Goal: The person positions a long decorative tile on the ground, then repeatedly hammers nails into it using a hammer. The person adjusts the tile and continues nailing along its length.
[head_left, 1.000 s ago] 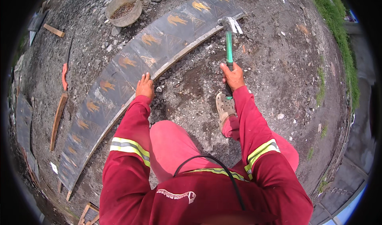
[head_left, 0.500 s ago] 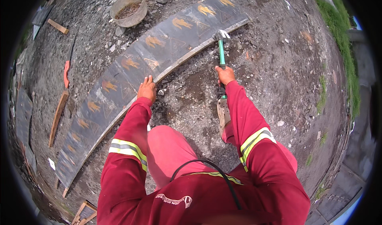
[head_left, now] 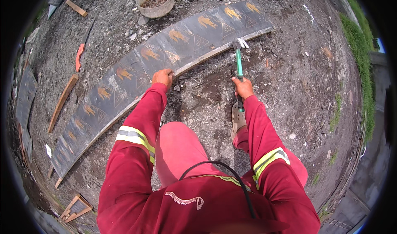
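My right hand is wrapped round the black grip of a claw hammer with a green handle. The hammer's metal head points away from me, beside the near edge of a long curved dark panel. Yellow hand-like prints and triangle marks cover the panel, and a pale wooden strip runs along its near edge. At that edge, about midway along, my left hand rests with its fingers drawn together. Whatever they may pinch is too small or hidden to tell.
A round bucket holding brown bits stands beyond the panel. To the left lie a handsaw with an orange handle, a wooden block, a timber piece and a wooden frame. Gravelly ground surrounds my sandal.
My left hand, lying flat with fingers spread on the panel before, has now closed its fingers at the panel's edge. The hammer stays in my right hand. The view has shifted slightly.
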{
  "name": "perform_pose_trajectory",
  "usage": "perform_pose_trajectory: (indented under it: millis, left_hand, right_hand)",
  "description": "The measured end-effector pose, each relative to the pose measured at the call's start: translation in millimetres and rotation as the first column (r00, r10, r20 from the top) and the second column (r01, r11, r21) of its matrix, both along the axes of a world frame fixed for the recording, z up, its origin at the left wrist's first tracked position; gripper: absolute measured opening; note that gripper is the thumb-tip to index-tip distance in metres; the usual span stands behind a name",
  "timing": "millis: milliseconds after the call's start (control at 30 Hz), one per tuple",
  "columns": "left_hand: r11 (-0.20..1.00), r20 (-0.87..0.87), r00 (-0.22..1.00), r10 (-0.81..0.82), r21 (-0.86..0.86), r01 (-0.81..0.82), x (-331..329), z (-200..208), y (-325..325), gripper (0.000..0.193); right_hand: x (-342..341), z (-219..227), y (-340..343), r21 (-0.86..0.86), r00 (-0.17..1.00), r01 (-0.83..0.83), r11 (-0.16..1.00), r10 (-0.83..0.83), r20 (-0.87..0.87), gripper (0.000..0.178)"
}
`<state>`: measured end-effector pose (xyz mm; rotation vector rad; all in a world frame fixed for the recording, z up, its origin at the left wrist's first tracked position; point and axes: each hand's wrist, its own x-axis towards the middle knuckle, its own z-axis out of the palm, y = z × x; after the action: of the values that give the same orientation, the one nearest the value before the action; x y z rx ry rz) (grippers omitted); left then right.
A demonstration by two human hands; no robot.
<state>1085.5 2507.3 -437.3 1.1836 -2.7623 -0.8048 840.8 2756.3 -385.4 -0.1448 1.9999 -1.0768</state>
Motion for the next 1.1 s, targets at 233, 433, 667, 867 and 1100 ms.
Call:
perform_pose_trajectory:
  millis: [233, 433, 667, 867, 1100]
  left_hand:
    - [0.967, -0.199, 0.963, 0.182, 0.214, -0.138, -74.7, -14.3, -0.8, 0.019]
    - [0.974, -0.198, 0.970, 0.142, 0.203, -0.102, -141.4, -19.3, 11.5, 0.022]
    - [0.981, -0.162, 0.971, 0.177, 0.107, -0.161, -150.6, -21.9, 16.6, 0.023]
    - [0.980, -0.232, 0.953, 0.195, 0.088, -0.180, -151.8, -25.2, 20.7, 0.019]
    - [0.996, -0.289, 0.953, 0.086, -0.007, -0.092, -149.8, -24.9, 20.1, 0.014]
  right_hand:
    - [60.2, -1.7, 51.2, 0.031, 0.990, 0.115, 0.993, -0.118, 0.079, 0.025]
    - [64.3, 7.4, 59.3, 0.022, 0.969, 0.209, 0.978, -0.210, 0.127, 0.023]
    - [58.3, 28.1, 33.6, -0.093, 0.978, 0.191, 0.977, -0.182, 0.100, 0.023]
    - [58.9, 24.7, 2.7, -0.254, 0.999, 0.045, 0.966, -0.043, 0.015, 0.022]
    - [53.2, 3.3, -33.3, 0.105, 0.977, -0.190, 0.976, 0.199, -0.081, 0.028]
